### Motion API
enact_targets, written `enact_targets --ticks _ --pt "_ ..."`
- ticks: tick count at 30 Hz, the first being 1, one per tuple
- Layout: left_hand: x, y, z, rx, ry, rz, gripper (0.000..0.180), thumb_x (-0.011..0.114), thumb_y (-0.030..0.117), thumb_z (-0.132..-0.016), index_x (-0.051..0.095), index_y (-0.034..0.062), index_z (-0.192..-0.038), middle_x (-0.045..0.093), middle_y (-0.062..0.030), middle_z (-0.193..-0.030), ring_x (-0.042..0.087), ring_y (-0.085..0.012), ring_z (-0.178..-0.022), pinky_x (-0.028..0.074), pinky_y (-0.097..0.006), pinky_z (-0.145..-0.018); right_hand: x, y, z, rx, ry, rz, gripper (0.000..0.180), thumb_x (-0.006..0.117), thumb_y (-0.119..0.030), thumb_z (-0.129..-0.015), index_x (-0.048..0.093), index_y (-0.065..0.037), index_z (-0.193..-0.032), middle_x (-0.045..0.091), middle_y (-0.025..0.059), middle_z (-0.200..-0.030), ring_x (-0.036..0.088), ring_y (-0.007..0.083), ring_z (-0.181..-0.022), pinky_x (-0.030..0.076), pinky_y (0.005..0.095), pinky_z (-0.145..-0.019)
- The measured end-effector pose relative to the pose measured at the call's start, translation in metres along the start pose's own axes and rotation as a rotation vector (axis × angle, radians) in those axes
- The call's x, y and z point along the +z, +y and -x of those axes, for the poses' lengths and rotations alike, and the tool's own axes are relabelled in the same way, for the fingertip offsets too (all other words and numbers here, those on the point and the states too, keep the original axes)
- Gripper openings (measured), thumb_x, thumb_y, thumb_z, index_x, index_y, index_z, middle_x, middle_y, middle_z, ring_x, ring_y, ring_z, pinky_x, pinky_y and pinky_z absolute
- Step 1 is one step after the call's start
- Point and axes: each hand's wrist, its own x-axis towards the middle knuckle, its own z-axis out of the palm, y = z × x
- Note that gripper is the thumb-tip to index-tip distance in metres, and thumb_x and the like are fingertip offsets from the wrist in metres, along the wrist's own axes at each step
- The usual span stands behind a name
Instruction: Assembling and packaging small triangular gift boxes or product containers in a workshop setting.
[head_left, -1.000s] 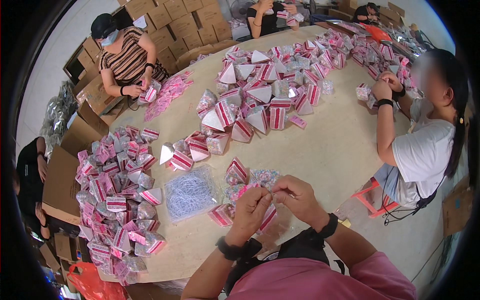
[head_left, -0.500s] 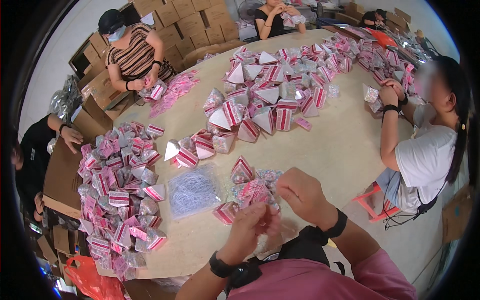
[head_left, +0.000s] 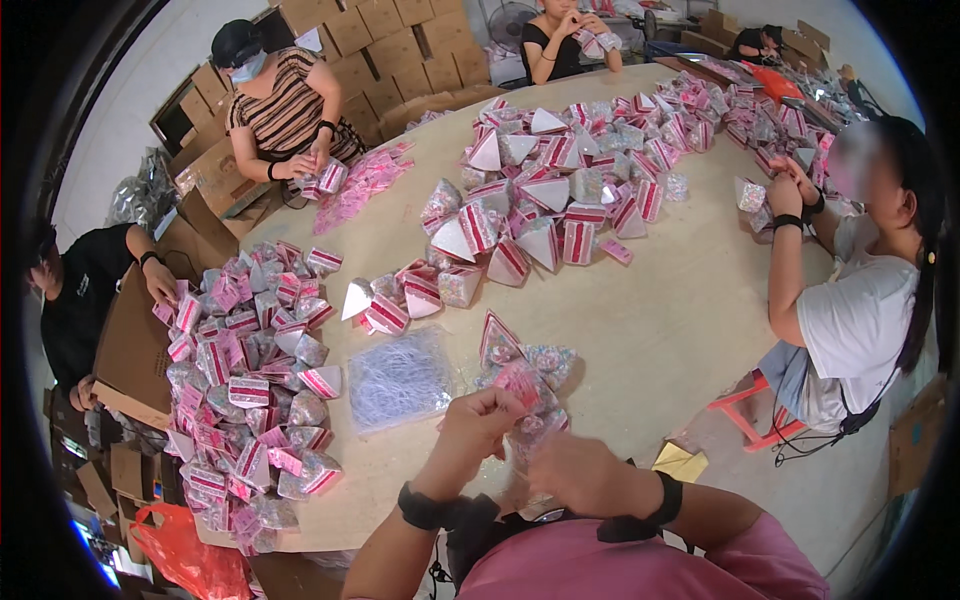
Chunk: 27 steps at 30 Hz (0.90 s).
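My left hand (head_left: 476, 432) pinches a pink-tagged clear-wrapped package (head_left: 540, 412) in front of my body. Close to the package's near end, my right hand (head_left: 575, 474) is low and smeared by motion; its fingertips cannot be made out. Just beyond lie a pink-and-white striped wedge-shaped package (head_left: 498, 340) and a glittery wrapped one (head_left: 552, 362). To the left of my left hand, a clear bag of thin white strings (head_left: 400, 380) lies flat on the table.
A heap of wrapped wedges (head_left: 250, 390) covers the table's left side; another heap (head_left: 545, 190) spreads across the far middle. Co-workers sit or stand around the table (head_left: 680, 330). A person's hand (head_left: 162, 285) reaches the left heap beside an open carton (head_left: 130, 350). A red stool (head_left: 755, 415) stands right.
My right hand has come down from its raised position toward the package's near end. My left hand has shifted slightly up and left. The person at left has reached onto the heap.
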Motion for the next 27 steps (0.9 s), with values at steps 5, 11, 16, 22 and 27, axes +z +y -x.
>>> enact_targets --ticks 5,11,16,22,27 --pt "0.006 -0.008 0.002 0.828 0.516 -1.281 0.020 0.063 0.007 -0.077 0.063 0.0073 -0.096 0.050 -0.0060 -0.063 0.051 -0.0201 -0.049 0.042 -0.029 -0.048 0.005 0.030 0.001 0.605 0.222 -0.231 0.004 0.057 -0.005 -0.082 0.055 -0.002 -0.081 0.055 0.0072 -0.076 0.055 0.0168 -0.071 0.044 0.0285 -0.062" --pt "0.005 0.003 -0.001 0.677 0.357 -0.763 0.012 0.061 0.005 -0.081 0.065 0.0048 -0.092 0.061 -0.0073 -0.072 0.054 -0.0166 -0.058 0.043 -0.029 -0.051 0.004 0.059 -0.024 0.586 0.305 -0.258 0.004 0.056 -0.005 -0.082 0.055 -0.001 -0.083 0.053 0.0075 -0.075 0.051 0.0159 -0.068 0.042 0.0269 -0.062" --pt "-0.007 0.009 -0.014 0.179 0.101 -0.253 0.009 0.061 0.008 -0.085 0.063 -0.0003 -0.088 0.057 0.0015 -0.066 0.048 -0.0051 -0.054 0.039 -0.022 -0.048 0.003 0.070 -0.045 0.416 0.222 -0.125 0.004 0.056 -0.004 -0.080 0.055 -0.001 -0.083 0.051 0.0092 -0.078 0.051 0.0201 -0.070 0.042 0.0288 -0.063" --pt "0.002 0.003 -0.018 0.248 0.302 -0.005 0.006 0.060 0.005 -0.080 0.059 0.0002 -0.076 0.055 -0.0011 -0.062 0.048 -0.0067 -0.047 0.040 -0.020 -0.044 0.014 0.067 -0.041 0.472 0.387 -0.119 0.006 0.056 -0.002 -0.078 0.054 -0.001 -0.083 0.052 0.0114 -0.081 0.053 0.0247 -0.074 0.042 0.0300 -0.066" --pt "0.010 -0.003 -0.018 0.357 0.442 -0.048 0.007 0.056 0.003 -0.081 0.056 -0.0003 -0.074 0.054 -0.0017 -0.061 0.050 -0.0068 -0.047 0.041 -0.020 -0.043 0.026 0.050 -0.036 0.422 0.359 0.032 0.009 0.056 -0.002 -0.072 0.052 -0.001 -0.080 0.052 0.0137 -0.083 0.051 0.0340 -0.082 0.042 0.0406 -0.075"
